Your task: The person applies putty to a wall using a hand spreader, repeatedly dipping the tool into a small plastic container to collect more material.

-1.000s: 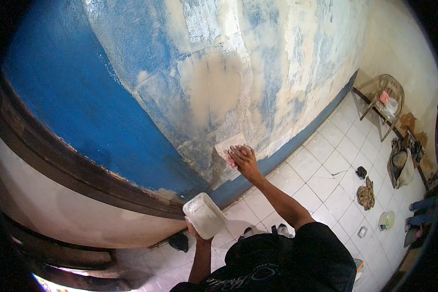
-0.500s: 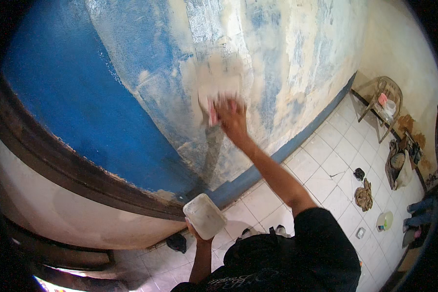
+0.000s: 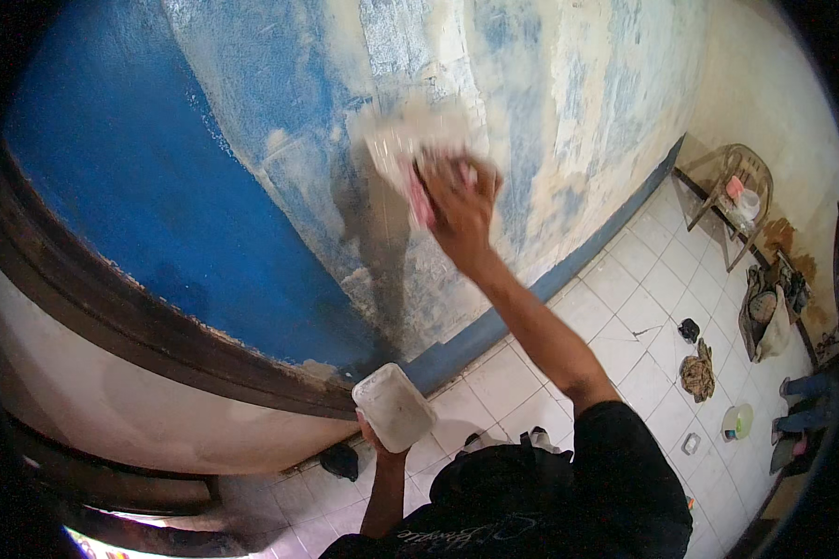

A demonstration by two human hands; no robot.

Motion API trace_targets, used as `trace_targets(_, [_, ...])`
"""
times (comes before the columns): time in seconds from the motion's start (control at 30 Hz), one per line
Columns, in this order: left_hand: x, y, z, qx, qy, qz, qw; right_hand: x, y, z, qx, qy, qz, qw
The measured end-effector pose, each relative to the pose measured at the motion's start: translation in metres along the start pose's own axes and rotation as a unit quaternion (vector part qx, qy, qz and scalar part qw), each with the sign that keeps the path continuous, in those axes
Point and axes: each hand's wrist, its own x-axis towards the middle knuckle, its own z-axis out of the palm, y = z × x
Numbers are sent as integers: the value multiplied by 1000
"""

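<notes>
My right hand (image 3: 464, 210) is closed round the pink handle of a wide, pale-bladed putty knife (image 3: 403, 140). The blade is smeared by motion; whether it touches the wall I cannot tell. In front of it, the wall (image 3: 522, 112) carries patchy blue paint and whitish filler, and the knife's shadow falls below. Lower down, my left hand (image 3: 369, 434) grips a shallow white plastic tub (image 3: 393, 408) by its left side and underside. The tub's inside looks whitish, with grey smears.
A dark door frame (image 3: 158, 307) curves along the left. To the right, a chair (image 3: 741, 196) holds a pink item and a white container. Crumpled brown cloth (image 3: 697, 373), a black bag (image 3: 688, 330) and a pale bowl (image 3: 736, 422) lie on the tiles. Another person's legs (image 3: 806, 405) show far right.
My right hand has moved slightly up and right, and the putty knife's blade now tilts up and left, with more of it showing. My left hand and the tub have hardly moved.
</notes>
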Motion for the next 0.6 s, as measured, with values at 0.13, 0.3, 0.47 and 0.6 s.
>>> trace_targets(0.13, [8, 0, -4, 9, -14, 14, 1000, 42, 5, 23, -34, 2, -36, 999])
trace_targets(0.3, [9, 2, -20, 5, -18, 29, 999, -129, 7, 42, -93, -183, 3, 979])
trace_targets(0.47, [2, 3, 1, 91, -62, 13, 994, -267, -28, -7, -47, -353, 53, 933])
trace_targets(0.6, [12, 1, -38, 48, -12, 28, 998, -264, -16, -29, -21, -303, 51, 951])
